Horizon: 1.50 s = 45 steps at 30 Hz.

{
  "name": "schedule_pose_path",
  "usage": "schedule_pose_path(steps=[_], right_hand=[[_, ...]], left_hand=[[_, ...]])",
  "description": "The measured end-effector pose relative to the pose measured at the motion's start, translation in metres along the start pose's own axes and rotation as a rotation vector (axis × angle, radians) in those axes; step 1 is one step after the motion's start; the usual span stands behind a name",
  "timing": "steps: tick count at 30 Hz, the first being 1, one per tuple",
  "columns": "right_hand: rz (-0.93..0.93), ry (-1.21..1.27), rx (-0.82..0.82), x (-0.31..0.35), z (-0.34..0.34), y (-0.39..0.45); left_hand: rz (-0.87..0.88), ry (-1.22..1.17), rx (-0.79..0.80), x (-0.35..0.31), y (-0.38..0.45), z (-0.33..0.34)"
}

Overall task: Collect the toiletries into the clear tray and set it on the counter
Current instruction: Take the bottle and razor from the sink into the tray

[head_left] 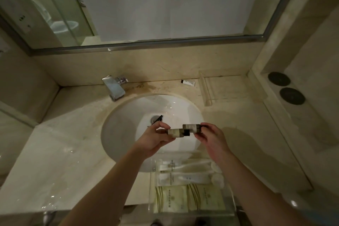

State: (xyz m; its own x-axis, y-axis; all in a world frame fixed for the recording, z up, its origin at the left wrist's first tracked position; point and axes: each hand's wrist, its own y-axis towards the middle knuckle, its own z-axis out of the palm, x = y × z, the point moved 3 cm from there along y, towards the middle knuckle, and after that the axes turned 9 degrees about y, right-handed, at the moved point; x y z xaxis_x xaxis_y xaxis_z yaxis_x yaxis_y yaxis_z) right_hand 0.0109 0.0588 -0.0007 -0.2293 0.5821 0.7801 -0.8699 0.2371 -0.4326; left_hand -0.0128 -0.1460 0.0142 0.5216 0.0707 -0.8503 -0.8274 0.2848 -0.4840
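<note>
Your left hand (156, 138) grips one bottle (176, 132), your right hand (211, 138) another bottle (191, 127), above the sink (124, 126); tray (231, 200) below.

The print on the two small bottles (184, 130) held over the sink (128, 124) is too blurred to read — fingers of the left hand (156, 138) and right hand (211, 138) cover their outer ends. Both forearms run out of the bottom edge. The clear tray (231, 198) is cut partly by the right arm, and the lettering on its packets (189, 198) is illegible. A dark object by the drain (155, 119) is half hidden — its kind unclear. The small tube (188, 82) carries unreadable markings.
</note>
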Motion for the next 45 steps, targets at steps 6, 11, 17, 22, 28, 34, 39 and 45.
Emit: schedule_pose_path(steps=[6, 11, 17, 22, 28, 34, 39, 45], right_hand=[[0.02, 0.0, 0.014, -0.004, -0.01, -0.023], [0.062, 0.02, 0.068, -0.012, -0.013, -0.039], [0.095, -0.057, 0.103, -0.021, -0.025, -0.049], [0.051, -0.222, 0.084, -0.025, -0.037, -0.052], [0.051, -0.397, 0.122, -0.029, -0.05, -0.061], [0.078, -0.53, 0.174, -0.038, -0.057, -0.067], [0.083, -0.635, 0.177, -0.039, -0.066, -0.068], [0.068, -0.848, 0.273, -0.037, -0.068, -0.075]], left_hand=[[0.033, 0.024, 0.019, 0.018, -0.024, -0.004], [0.044, 0.002, 0.007, 0.032, -0.038, -0.01], [0.025, 0.081, -0.078, 0.048, -0.048, -0.017], [0.033, 0.214, -0.15, 0.057, -0.057, -0.025], [0.01, 0.501, -0.136, 0.064, -0.068, -0.023], [0.013, 0.858, -0.109, 0.071, -0.073, -0.014], [0.135, 1.225, -0.12, 0.068, -0.075, -0.006], [0.13, 1.49, 0.0, 0.074, -0.081, -0.002]])
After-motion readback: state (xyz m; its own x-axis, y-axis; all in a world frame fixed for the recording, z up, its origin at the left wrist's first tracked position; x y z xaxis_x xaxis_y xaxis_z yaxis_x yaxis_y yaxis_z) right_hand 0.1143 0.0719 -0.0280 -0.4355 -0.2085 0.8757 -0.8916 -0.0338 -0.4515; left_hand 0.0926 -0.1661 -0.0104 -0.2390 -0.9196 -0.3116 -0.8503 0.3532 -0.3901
